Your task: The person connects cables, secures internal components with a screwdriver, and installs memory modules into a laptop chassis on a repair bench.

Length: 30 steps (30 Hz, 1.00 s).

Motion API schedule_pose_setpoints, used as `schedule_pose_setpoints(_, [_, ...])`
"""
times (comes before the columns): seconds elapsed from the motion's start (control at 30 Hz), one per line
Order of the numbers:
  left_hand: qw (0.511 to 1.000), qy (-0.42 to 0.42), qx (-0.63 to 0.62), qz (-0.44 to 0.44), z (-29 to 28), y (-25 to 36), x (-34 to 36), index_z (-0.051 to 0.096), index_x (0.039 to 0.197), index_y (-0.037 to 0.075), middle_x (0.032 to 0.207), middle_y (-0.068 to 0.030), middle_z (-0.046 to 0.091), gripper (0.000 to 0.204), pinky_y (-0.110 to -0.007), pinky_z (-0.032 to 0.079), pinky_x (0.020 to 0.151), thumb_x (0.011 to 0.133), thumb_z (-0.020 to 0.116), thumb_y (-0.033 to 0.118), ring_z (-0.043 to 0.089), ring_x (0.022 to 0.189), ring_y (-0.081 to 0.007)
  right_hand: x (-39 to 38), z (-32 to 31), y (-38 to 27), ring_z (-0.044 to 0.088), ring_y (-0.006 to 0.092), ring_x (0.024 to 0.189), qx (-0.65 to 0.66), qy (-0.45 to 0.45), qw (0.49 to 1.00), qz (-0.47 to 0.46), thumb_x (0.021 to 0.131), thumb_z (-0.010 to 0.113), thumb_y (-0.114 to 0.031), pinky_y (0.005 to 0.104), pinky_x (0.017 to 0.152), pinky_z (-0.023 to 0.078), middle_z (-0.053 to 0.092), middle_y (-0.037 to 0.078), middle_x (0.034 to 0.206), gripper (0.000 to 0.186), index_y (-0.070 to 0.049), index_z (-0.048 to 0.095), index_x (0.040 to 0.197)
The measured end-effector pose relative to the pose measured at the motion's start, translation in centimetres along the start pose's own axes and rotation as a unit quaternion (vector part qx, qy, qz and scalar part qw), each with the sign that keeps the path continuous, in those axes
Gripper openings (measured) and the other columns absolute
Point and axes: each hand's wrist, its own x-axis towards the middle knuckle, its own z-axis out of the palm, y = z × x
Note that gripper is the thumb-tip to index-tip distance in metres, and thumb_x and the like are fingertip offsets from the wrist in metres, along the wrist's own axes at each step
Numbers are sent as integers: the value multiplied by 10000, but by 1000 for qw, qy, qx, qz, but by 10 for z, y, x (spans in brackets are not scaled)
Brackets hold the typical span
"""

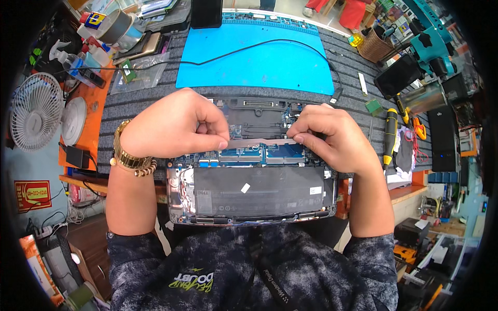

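Observation:
An opened laptop (249, 192) lies at the bench's front edge, its blue circuit board and wide black battery exposed. My left hand (179, 124), with a gold watch and beaded bracelet on the wrist, pinches the left end of a thin, pale flat strip (259, 141). My right hand (334, 137) grips that strip's right end between thumb and forefinger. The strip runs across the laptop just above two memory slots (282, 158).
Behind are a blue mat (254, 65), a black cable and a circuit board in a bag (126, 72). A white fan (36, 114) stands left. A yellow-handled tool (390, 135), black box (446, 140) and teal microscope stand (433, 46) are right. People's legs (353, 13) appear beyond.

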Motion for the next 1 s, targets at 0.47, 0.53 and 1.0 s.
schedule_pose_setpoints(0.47, [998, -55, 13, -36, -1, 5, -3, 867, 995, -4, 817, -128, 821, 151, -344, 603, 683, 940, 888, 135, 764, 706, -187, -5, 2, -2, 744, 319, 986, 12, -90, 996, 14, 958, 818, -71, 444, 942, 504, 780, 78, 978, 105, -70, 817, 1063])
schedule_pose_setpoints(0.53, [998, -57, 15, -22, -1, 6, -2, 873, 997, 2, 831, -132, 831, 146, -344, 619, 698, 932, 897, 131, 791, 728, -202, -6, 3, -3, 745, 311, 985, 5, -91, 996, 16, 954, 814, -69, 441, 944, 497, 780, 69, 974, 108, -78, 820, 1062])
schedule_pose_setpoints(1.0, [997, -70, 21, -35, 5, 10, 0, 867, 955, 32, 846, -116, 851, 99, -345, 631, 707, 917, 902, 117, 833, 760, -219, -6, 1, -5, 745, 279, 974, -14, -109, 994, 8, 936, 819, -66, 426, 940, 492, 782, 29, 940, 101, -100, 820, 1031])
